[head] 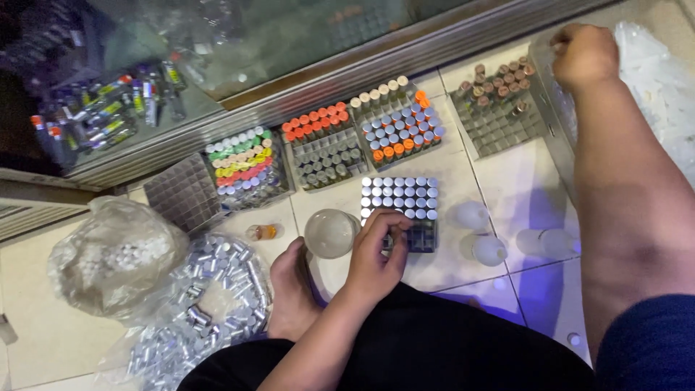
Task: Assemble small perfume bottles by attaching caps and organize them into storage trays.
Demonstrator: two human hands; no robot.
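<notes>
My left hand (375,253) reaches to the near left corner of a dark grid tray (426,239) filled with silver-capped vials (399,192). Its fingertips are bunched together over the tray; whether they pinch a vial is hidden. My right hand (583,55) is far away at the top right, curled into a fist on the upper corner of a clear plastic box (556,116). A round clear glass flask (331,232) stands just left of my left hand, next to my bare foot (293,289).
Several grid trays of vials line a metal ledge (340,83): colourful caps (242,163), orange and grey caps (322,141), mixed caps (400,123), brown caps (499,83). An empty grid tray (181,192), bags of white (116,261) and silver caps (217,289), and white bottles (481,232) lie on the tiled floor.
</notes>
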